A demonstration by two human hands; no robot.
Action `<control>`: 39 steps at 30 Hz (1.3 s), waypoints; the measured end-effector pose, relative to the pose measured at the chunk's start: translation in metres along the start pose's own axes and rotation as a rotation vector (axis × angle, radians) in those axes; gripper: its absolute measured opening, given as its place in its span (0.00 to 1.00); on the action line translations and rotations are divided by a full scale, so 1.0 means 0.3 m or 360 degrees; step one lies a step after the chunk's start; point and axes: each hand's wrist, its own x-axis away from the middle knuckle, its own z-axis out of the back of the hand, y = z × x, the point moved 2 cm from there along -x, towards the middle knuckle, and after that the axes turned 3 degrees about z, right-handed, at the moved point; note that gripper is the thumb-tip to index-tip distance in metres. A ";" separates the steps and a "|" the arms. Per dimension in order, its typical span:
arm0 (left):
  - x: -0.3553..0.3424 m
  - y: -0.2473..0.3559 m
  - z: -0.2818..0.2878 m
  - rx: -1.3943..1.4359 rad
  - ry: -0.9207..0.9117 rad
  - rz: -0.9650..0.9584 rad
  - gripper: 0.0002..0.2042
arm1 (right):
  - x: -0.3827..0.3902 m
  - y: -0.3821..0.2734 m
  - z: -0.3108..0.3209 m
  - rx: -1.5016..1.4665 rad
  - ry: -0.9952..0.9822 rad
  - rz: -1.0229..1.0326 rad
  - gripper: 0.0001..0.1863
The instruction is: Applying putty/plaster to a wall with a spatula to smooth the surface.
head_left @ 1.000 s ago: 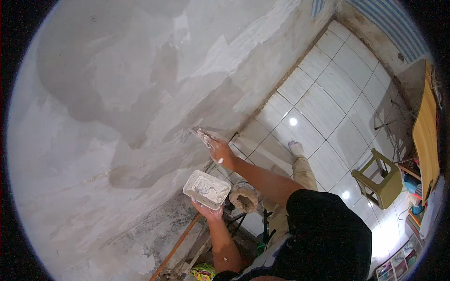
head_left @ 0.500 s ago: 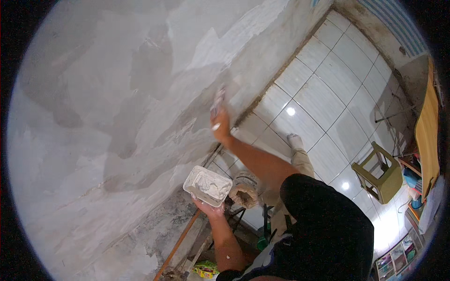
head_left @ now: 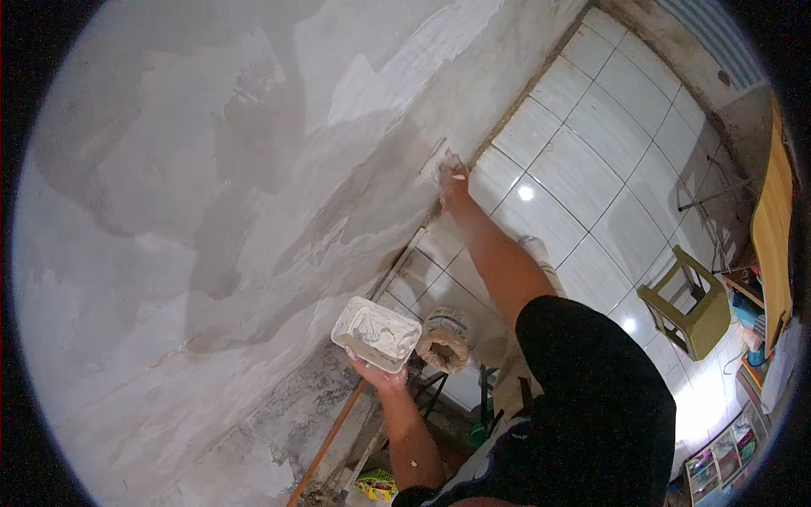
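Right hand [head_left: 454, 176] moved along wall [head_left: 253, 169] (grip unclear); left fingers [head_left: 399, 378] hold tray [head_left: 384, 324] from below.

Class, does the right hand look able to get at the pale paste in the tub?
Probably yes: the left hand holds the tub uncovered, and nothing visible blocks the way from the right hand to the paste.

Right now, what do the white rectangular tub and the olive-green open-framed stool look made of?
White rectangular tub: probably plastic, dull; thin rim, rounded corners. Olive-green open-framed stool: likely moulded plastic, satin; even colour throughout, though paint isn't excluded.
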 end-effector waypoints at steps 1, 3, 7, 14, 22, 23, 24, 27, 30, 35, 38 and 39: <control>-0.019 -0.020 -0.013 0.0013 -0.0025 0.0030 0.30 | -0.049 -0.052 0.006 -0.0190 -0.0161 -0.0124 0.17; -0.049 -0.063 -0.012 -0.0007 -0.0056 0.0059 0.29 | -0.038 -0.148 -0.049 0.0465 0.0074 0.0329 0.17; 0.038 0.090 0.069 -0.0065 0.0059 -0.0114 0.29 | 0.491 -0.349 -0.599 0.1420 -0.0036 0.0372 0.20; -0.012 -0.008 0.031 -0.0014 0.0014 -0.0021 0.30 | 0.413 -0.411 -0.372 0.1721 0.0052 0.0766 0.19; -0.002 0.079 0.140 -0.0019 0.0132 -0.0146 0.30 | 0.466 -0.274 -0.612 0.1837 -0.0320 0.0334 0.23; 0.002 0.098 0.153 0.0016 0.0090 -0.0119 0.30 | 0.552 -0.231 -0.630 0.1944 -0.0657 0.0318 0.23; 0.003 0.114 0.168 0.0050 0.0046 -0.0095 0.30 | 0.632 -0.207 -0.631 0.1863 -0.0846 0.0313 0.22; 0.004 0.123 0.192 0.0075 0.0010 -0.0105 0.30 | 0.696 -0.097 -0.508 0.2079 -0.1181 0.0361 0.21; 0.002 0.135 0.209 0.0092 0.0100 -0.0154 0.30 | 0.604 -0.025 -0.350 0.2140 -0.0805 0.0402 0.17; -0.077 0.030 0.166 0.0094 0.0022 -0.0009 0.30 | 0.032 -0.215 -0.099 0.0780 0.0449 0.0377 0.13; 0.013 0.163 0.243 0.0045 0.0124 -0.0167 0.30 | 0.198 -0.273 -0.468 0.0710 0.0471 -0.0059 0.09; 0.017 0.164 0.243 0.0058 0.0143 -0.0176 0.30 | 0.213 -0.325 -0.531 0.0986 0.0392 -0.0009 0.08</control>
